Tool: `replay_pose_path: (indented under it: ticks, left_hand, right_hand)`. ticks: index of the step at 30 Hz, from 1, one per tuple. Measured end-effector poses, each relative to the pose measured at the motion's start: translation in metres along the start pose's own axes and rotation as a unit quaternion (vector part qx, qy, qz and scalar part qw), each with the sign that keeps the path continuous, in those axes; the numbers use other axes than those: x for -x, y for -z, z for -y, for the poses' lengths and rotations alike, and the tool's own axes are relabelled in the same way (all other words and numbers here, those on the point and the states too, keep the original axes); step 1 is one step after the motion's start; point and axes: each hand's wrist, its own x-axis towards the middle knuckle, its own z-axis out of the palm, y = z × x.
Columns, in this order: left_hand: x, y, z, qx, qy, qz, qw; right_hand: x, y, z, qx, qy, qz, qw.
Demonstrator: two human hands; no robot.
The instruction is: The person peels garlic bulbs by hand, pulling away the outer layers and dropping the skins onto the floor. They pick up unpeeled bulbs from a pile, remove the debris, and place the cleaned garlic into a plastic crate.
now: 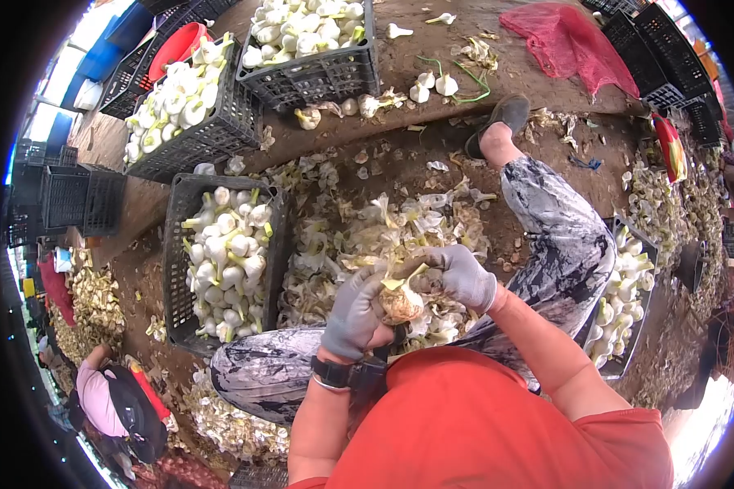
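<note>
A garlic bulb (402,305) with brownish loose outer skin is held in front of my body, its stem end pointing up. My left hand (355,311), in a grey glove with a dark wristband below it, is closed round the bulb's side. My right hand (465,275), also gloved, has its fingers pinched at the stem end, where a pale yellowish strip of skin sticks out. The right fingertips are partly hidden. Beneath both hands lies a heap of peeled garlic skins (326,281) between my legs.
A black crate (171,269) of cleaned garlic stands at my left. Another garlic crate (644,318) is beside my right leg. Two more full crates (310,81) stand ahead, near loose bulbs (432,85) and a red mesh bag (559,41). A person (102,403) bends at lower left.
</note>
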Motion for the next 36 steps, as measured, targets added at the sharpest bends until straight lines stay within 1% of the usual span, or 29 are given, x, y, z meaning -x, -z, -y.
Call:
replay_pose_path:
  ticks: [2, 3, 4, 6, 7, 8, 10, 11, 13, 14, 15, 16, 17, 18, 19, 20, 21, 22, 23, 24, 25, 26, 28, 29, 30, 31, 32, 34, 36]
  left_hand:
    - [-0.007, 0.001, -0.003, -0.197, -0.048, -0.122, 0.972]
    - [-0.008, -0.004, -0.004, -0.222, -0.108, -0.169, 0.954]
    - [-0.007, -0.003, -0.007, -0.222, -0.108, -0.169, 0.954]
    - [-0.004, 0.002, -0.012, -0.275, -0.173, -0.230, 0.917]
    - [0.006, -0.008, -0.025, -0.349, -0.205, -0.222, 0.887]
    - [0.016, -0.012, -0.030, -0.349, -0.206, -0.220, 0.888]
    - [0.036, -0.011, -0.031, -0.374, -0.262, -0.170, 0.873]
    - [0.041, -0.005, -0.033, -0.374, -0.262, -0.169, 0.873]
    - [0.049, 0.016, -0.043, -0.256, -0.281, -0.296, 0.877]
    - [0.051, 0.028, -0.048, -0.255, -0.282, -0.293, 0.877]
    - [0.053, 0.041, -0.052, -0.483, -0.227, -0.277, 0.799]
    - [0.053, 0.050, -0.050, -0.681, -0.159, -0.245, 0.671]
    - [0.051, 0.057, -0.040, -0.804, -0.247, -0.169, 0.513]
    - [0.045, 0.059, -0.027, -0.738, -0.206, -0.193, 0.612]
    - [0.040, 0.053, -0.018, -0.685, -0.204, -0.176, 0.677]
    - [0.030, 0.043, -0.006, -0.625, -0.201, -0.149, 0.740]
    - [0.023, 0.034, 0.011, -0.521, -0.175, -0.133, 0.825]
    - [0.020, 0.018, 0.012, -0.514, -0.180, -0.102, 0.833]
    - [0.021, -0.002, 0.004, -0.533, -0.137, -0.045, 0.834]
    - [0.018, -0.015, 0.001, -0.552, -0.093, 0.011, 0.829]
    - [0.011, -0.014, 0.002, -0.671, -0.296, 0.118, 0.670]
    - [0.007, -0.015, 0.005, -0.662, -0.299, 0.143, 0.672]
    - [0.005, -0.010, 0.010, -0.646, -0.199, 0.086, 0.732]
    - [0.000, 0.002, 0.013, -0.643, -0.199, 0.104, 0.732]
    - [-0.009, 0.019, 0.021, -0.597, -0.149, 0.051, 0.787]
    - [-0.018, 0.032, 0.027, -0.545, -0.095, -0.004, 0.833]
    - [-0.024, 0.038, 0.032, -0.544, -0.091, 0.006, 0.834]
    - [-0.030, 0.050, 0.038, -0.520, -0.104, -0.078, 0.844]
    - [-0.035, 0.057, 0.043, -0.526, -0.113, -0.077, 0.840]
  right_hand:
    - [0.002, 0.003, 0.000, 0.041, -0.001, -0.030, 0.999]
    - [0.003, 0.005, 0.000, 0.082, -0.002, -0.059, 0.995]
    - [0.003, 0.006, -0.006, 0.081, -0.002, -0.060, 0.995]
    - [-0.002, 0.012, -0.033, -0.202, 0.009, -0.129, 0.971]
    - [-0.005, 0.016, -0.046, -0.213, 0.035, -0.160, 0.963]
    - [-0.009, 0.022, -0.051, -0.213, 0.036, -0.162, 0.963]
    - [-0.016, 0.041, -0.059, -0.345, -0.077, -0.277, 0.893]
    - [-0.021, 0.051, -0.066, -0.358, -0.067, -0.282, 0.888]
    - [-0.014, 0.064, -0.073, -0.362, -0.055, -0.266, 0.892]
    - [-0.012, 0.065, -0.070, -0.365, -0.045, -0.247, 0.896]
    - [-0.012, 0.063, -0.068, -0.367, -0.019, -0.228, 0.902]
    - [-0.013, 0.057, -0.062, -0.367, -0.016, -0.228, 0.902]
    - [-0.013, 0.050, -0.055, -0.366, -0.021, -0.206, 0.907]
    - [-0.013, 0.044, -0.050, -0.365, -0.026, -0.187, 0.912]
    - [-0.016, 0.037, -0.051, -0.340, 0.001, -0.171, 0.925]
    - [-0.012, 0.024, -0.041, -0.267, 0.024, -0.202, 0.942]
    - [-0.009, 0.024, -0.049, -0.133, 0.065, -0.170, 0.974]
    - [0.009, 0.017, -0.020, 0.004, 0.055, -0.164, 0.985]
    - [-0.001, 0.020, -0.052, 0.111, 0.098, -0.236, 0.960]
    - [0.019, 0.003, -0.007, 0.166, 0.112, -0.275, 0.940]
    - [0.043, 0.006, 0.020, 0.107, 0.136, -0.300, 0.938]
    - [0.062, 0.017, 0.040, 0.047, 0.163, -0.319, 0.932]
    - [0.108, 0.053, 0.063, -0.042, 0.200, -0.408, 0.890]
    - [0.131, 0.073, 0.070, -0.033, 0.271, -0.469, 0.840]
    - [0.158, 0.100, 0.067, 0.019, 0.272, -0.530, 0.803]
    - [0.186, 0.119, 0.063, 0.134, 0.250, -0.606, 0.743]
    - [0.217, 0.152, 0.046, 0.263, 0.217, -0.657, 0.672]
    - [0.279, 0.191, 0.015, 0.329, 0.127, -0.696, 0.626]
    - [0.326, 0.210, -0.029, 0.476, -0.043, -0.723, 0.498]
